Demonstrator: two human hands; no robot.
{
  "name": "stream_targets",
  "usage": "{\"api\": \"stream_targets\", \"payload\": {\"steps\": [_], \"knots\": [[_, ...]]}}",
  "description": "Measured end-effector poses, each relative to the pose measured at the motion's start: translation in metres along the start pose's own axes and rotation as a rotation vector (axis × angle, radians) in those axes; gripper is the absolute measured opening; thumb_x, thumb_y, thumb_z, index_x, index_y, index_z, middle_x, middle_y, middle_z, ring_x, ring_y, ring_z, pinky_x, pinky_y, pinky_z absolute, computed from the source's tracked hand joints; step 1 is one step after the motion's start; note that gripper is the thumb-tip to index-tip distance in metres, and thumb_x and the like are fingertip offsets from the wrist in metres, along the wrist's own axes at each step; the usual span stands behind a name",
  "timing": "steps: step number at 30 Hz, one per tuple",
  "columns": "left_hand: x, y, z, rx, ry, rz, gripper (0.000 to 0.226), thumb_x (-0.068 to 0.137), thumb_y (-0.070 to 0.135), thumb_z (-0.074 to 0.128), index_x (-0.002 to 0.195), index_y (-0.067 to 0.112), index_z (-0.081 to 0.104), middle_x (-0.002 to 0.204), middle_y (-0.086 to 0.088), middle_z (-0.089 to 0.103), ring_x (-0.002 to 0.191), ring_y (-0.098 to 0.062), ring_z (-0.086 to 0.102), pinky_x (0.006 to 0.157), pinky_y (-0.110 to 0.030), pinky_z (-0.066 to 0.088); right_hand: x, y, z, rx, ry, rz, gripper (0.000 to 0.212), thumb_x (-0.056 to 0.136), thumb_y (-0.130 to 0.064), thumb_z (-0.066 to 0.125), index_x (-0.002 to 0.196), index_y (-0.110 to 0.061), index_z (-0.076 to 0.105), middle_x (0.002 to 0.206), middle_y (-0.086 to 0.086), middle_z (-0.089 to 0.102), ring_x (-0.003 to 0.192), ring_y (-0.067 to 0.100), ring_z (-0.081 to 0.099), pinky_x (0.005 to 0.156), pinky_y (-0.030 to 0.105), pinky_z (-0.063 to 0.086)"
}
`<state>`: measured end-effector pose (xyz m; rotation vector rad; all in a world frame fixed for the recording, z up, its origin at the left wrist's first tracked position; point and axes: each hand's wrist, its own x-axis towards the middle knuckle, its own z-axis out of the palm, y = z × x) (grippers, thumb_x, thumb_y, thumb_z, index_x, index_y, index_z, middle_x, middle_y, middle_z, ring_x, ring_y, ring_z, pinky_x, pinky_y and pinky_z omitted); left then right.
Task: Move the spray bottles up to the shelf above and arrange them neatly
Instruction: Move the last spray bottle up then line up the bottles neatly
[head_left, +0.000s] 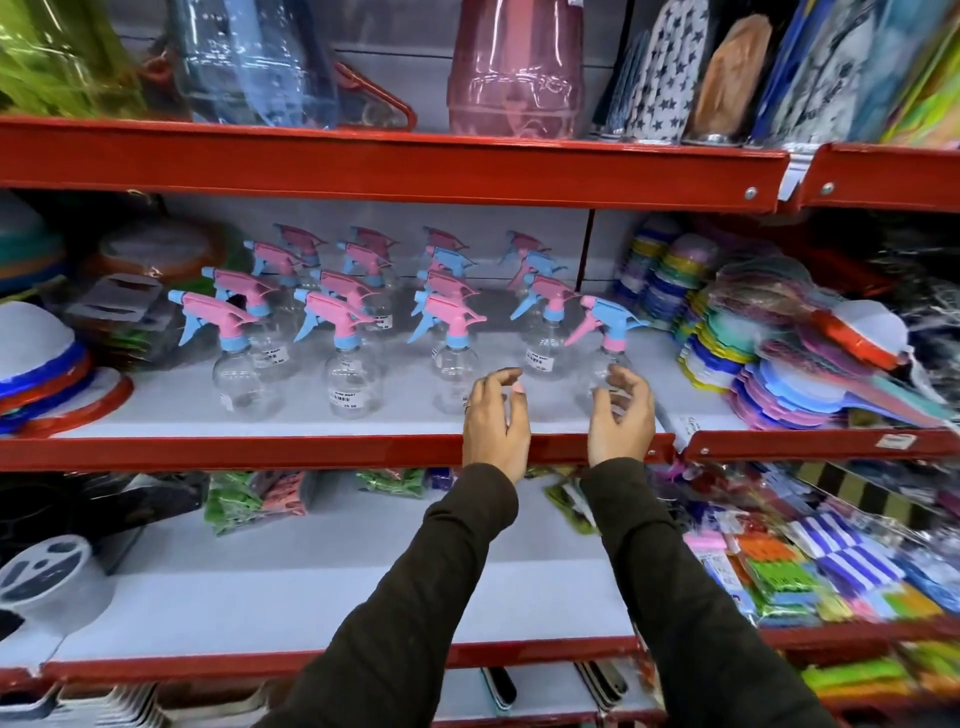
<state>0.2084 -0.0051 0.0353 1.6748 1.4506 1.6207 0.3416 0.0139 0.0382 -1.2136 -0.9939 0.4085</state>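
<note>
Several clear spray bottles (348, 358) with pink and blue trigger heads stand in rows on the middle shelf (311, 451). The rightmost front bottle (608, 338) has a blue head with a pink trigger and stands a little off its row. My right hand (621, 415) is open just in front of that bottle, fingers curled and close to its clear body, with no clear grip. My left hand (493, 421) is open beside the front bottle of the third row (452, 364) and holds nothing.
Large coloured plastic jugs (514, 67) and packaged goods fill the top shelf. Stacked plastic fans (810, 374) crowd the right of the middle shelf, bowls and lids (47, 374) the left. The shelf below (322, 582) holds packets of clothes pegs (779, 571) on the right.
</note>
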Motion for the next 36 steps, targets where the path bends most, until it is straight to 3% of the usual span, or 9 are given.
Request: {"api": "stream_targets", "payload": {"steps": [3,7,13,16,19,22,27,31,36], "knots": [[0.006,0.011,0.021,-0.001,-0.091,-0.043,0.032,0.104,0.029,0.041,0.128,0.014,0.057,0.128,-0.006,0.055,0.119,-0.021,0.052,0.104,-0.030,0.040,0.018,0.007,-0.016,-0.075,0.009,0.079,0.036,0.093,-0.009,0.053,0.129,-0.008,0.054,0.133,0.013,0.049,0.105,0.018,0.054,0.088,0.017,0.038],[0.024,0.024,0.050,0.029,-0.258,-0.174,0.046,0.105,0.035,0.036,0.141,0.009,0.049,0.142,-0.019,0.051,0.131,-0.033,0.048,0.112,-0.035,0.035,0.043,0.009,-0.023,-0.159,-0.146,0.214,0.051,0.098,-0.021,0.048,0.147,-0.010,0.039,0.149,0.014,0.042,0.132,0.027,0.046,0.107,0.027,0.032],[0.041,0.033,0.073,0.057,-0.510,-0.272,0.059,0.105,0.041,0.030,0.156,0.011,0.027,0.164,-0.011,0.027,0.150,-0.025,0.028,0.119,-0.028,0.019,0.060,0.007,-0.022,-0.267,-0.320,0.270,0.051,0.099,-0.026,0.042,0.146,-0.009,0.041,0.151,0.015,0.045,0.138,0.032,0.042,0.116,0.037,0.030],[0.039,0.031,0.070,0.052,-0.478,-0.289,0.061,0.105,0.045,0.029,0.156,0.013,0.026,0.164,-0.011,0.027,0.149,-0.026,0.029,0.119,-0.030,0.020,0.057,0.009,-0.019,-0.266,-0.353,0.259,0.050,0.098,-0.026,0.042,0.145,-0.009,0.044,0.149,0.015,0.047,0.137,0.031,0.044,0.114,0.032,0.031],[0.036,0.024,0.060,0.070,-0.422,-0.288,0.061,0.104,0.049,0.028,0.154,0.014,0.033,0.160,-0.013,0.036,0.145,-0.030,0.036,0.120,-0.036,0.026,0.053,0.007,-0.010,-0.257,-0.389,0.249,0.049,0.098,-0.022,0.042,0.145,-0.009,0.044,0.150,0.014,0.047,0.137,0.029,0.044,0.101,0.022,0.029],[0.035,0.018,0.049,0.090,-0.380,-0.263,0.059,0.104,0.049,0.028,0.151,0.016,0.037,0.156,-0.014,0.042,0.141,-0.031,0.040,0.119,-0.040,0.030,0.047,0.004,0.001,-0.227,-0.429,0.243,0.047,0.098,-0.021,0.042,0.144,-0.010,0.045,0.148,0.014,0.049,0.135,0.030,0.046,0.106,0.027,0.032],[0.034,0.015,0.041,0.101,-0.368,-0.236,0.054,0.105,0.046,0.029,0.148,0.018,0.042,0.152,-0.014,0.047,0.137,-0.032,0.045,0.115,-0.036,0.034,0.040,0.005,0.005,-0.261,-0.439,0.220,0.045,0.099,-0.022,0.041,0.142,-0.009,0.047,0.144,0.017,0.052,0.132,0.032,0.048,0.103,0.028,0.035],[0.032,0.015,0.045,0.132,-0.380,-0.244,0.055,0.105,0.044,0.030,0.153,0.018,0.033,0.155,-0.014,0.042,0.140,-0.033,0.042,0.117,-0.045,0.034,0.040,0.006,0.003,-0.249,-0.465,0.220,0.046,0.099,-0.025,0.042,0.143,-0.014,0.047,0.144,0.014,0.053,0.130,0.030,0.050,0.103,0.027,0.035],[0.033,0.020,0.044,0.133,-0.368,-0.275,0.056,0.105,0.042,0.030,0.155,0.017,0.029,0.157,-0.014,0.039,0.142,-0.032,0.039,0.119,-0.045,0.031,0.038,0.004,0.001,-0.235,-0.453,0.227,0.046,0.099,-0.025,0.044,0.143,-0.015,0.047,0.144,0.012,0.053,0.129,0.029,0.051,0.104,0.029,0.036]]}}
